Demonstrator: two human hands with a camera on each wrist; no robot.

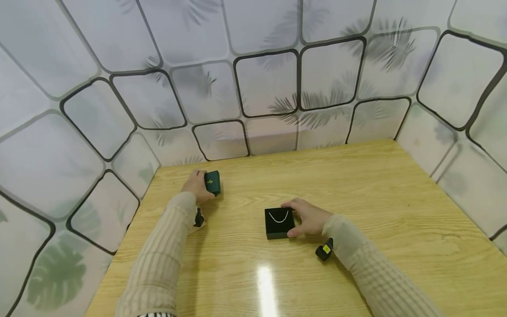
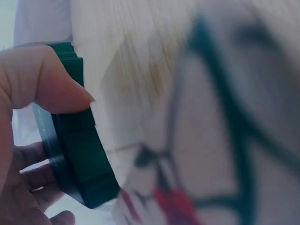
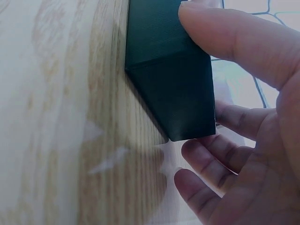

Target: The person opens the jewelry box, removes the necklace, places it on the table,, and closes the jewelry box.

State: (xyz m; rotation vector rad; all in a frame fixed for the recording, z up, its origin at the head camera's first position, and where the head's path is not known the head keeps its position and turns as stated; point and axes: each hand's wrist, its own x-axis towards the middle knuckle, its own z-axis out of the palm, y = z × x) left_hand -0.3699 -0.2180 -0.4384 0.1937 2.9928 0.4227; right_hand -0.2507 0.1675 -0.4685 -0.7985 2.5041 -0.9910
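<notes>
At the left back of the table, my left hand point(image 1: 196, 186) grips a dark green box lid point(image 1: 212, 182) with a small gold mark on its top. In the left wrist view the thumb presses one side of the lid point(image 2: 82, 154), with fingers behind it. A matching jewellery box base point(image 1: 278, 235) sits on the table near the middle. A thin silver chain point(image 1: 279, 221) curves across its black lining. My right hand point(image 1: 310, 218) holds this base from the right, thumb at the near side and fingers at the far side. Its green outer walls point(image 3: 173, 96) fill the right wrist view.
The light wood table point(image 1: 356, 185) meets patterned fabric walls point(image 1: 269, 83) at the back and both sides. A bright light reflection point(image 1: 266, 286) lies on the near part of the tabletop. Small black wrist cameras point(image 1: 325, 249) are strapped beneath both sleeves.
</notes>
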